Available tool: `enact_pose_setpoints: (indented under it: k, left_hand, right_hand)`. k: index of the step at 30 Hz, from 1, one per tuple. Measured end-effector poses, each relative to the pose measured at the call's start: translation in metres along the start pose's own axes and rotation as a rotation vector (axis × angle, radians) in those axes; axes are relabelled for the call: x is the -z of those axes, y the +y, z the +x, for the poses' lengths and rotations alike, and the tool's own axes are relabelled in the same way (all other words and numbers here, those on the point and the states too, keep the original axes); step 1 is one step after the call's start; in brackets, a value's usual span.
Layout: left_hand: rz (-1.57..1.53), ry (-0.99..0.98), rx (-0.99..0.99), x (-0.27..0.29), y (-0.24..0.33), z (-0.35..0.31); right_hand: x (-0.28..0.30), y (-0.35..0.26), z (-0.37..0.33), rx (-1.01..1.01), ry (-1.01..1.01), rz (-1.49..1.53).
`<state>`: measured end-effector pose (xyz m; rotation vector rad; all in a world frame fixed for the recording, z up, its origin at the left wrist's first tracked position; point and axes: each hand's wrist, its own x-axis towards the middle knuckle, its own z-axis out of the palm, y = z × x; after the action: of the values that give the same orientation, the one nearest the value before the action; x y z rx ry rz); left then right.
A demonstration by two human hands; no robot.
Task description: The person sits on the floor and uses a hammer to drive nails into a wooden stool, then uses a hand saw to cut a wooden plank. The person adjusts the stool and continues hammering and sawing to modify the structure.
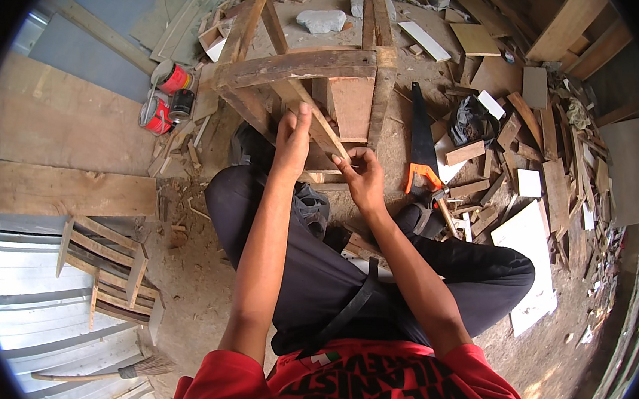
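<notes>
My left hand [292,143] is closed around a narrow wooden strip [323,133], with the thumb lying up along its face. At the strip's near end, the fingers of my right hand [364,179] pinch together on the wood. Whether they also hold something small there cannot be made out. The strip slants from the front rail of a wooden frame [298,68] down toward me. This frame stands just beyond my knees, and a reddish-brown board [350,107] fills part of its inside.
A handsaw [420,135] with an orange handle lies at right, beside a hammer [444,208]. Wood offcuts [509,132] and a white board [528,273] cover the right-hand floor. Paint cans [172,77], a slatted wooden piece [111,265] and a broom [134,369] are at left.
</notes>
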<state>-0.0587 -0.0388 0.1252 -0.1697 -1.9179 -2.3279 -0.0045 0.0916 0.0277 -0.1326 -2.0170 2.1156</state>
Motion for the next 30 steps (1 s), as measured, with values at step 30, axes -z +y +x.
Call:
enact_pose_setpoints:
  k: [30]
  left_hand:
    - [-0.47, 0.23, 0.075, -0.029, 0.006, -0.008]
  right_hand:
    - [0.051, -0.02, -0.033, -0.052, -0.162, -0.069]
